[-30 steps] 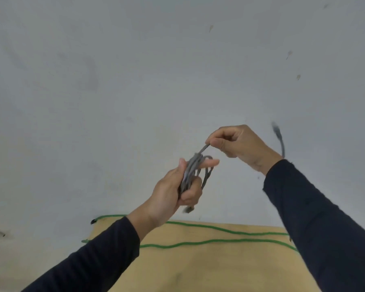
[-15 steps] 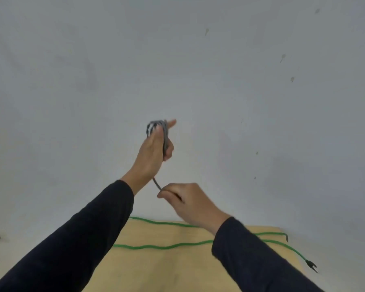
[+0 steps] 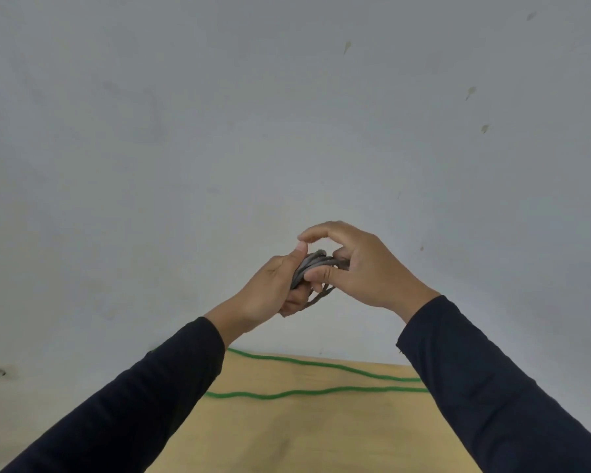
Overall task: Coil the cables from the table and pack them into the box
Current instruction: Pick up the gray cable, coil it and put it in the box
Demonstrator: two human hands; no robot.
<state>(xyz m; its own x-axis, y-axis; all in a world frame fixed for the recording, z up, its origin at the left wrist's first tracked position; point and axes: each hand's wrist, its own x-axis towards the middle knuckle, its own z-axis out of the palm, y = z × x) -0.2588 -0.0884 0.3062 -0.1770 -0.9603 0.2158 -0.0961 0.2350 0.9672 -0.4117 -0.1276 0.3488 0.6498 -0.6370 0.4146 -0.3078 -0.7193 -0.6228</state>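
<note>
A grey cable [image 3: 313, 262] is bundled into a small coil, held up in front of the pale wall. My left hand [image 3: 273, 288] grips the coil from the left, thumb up along it. My right hand [image 3: 359, 264] meets it from the right, thumb and fingers pinched on the coil's top and side. A few loops hang out under my fingers. A green cable [image 3: 304, 392] lies in two long lines across the far part of the light wooden table [image 3: 304, 435]. No box shows in this view.
A plain grey-white wall [image 3: 219, 131] with a few small marks fills most of the view behind the table. My dark sleeves cover both lower corners.
My left hand has come down from its raised position. My right hand has risen from below to meet it at the coil. The loose grey tail no longer shows.
</note>
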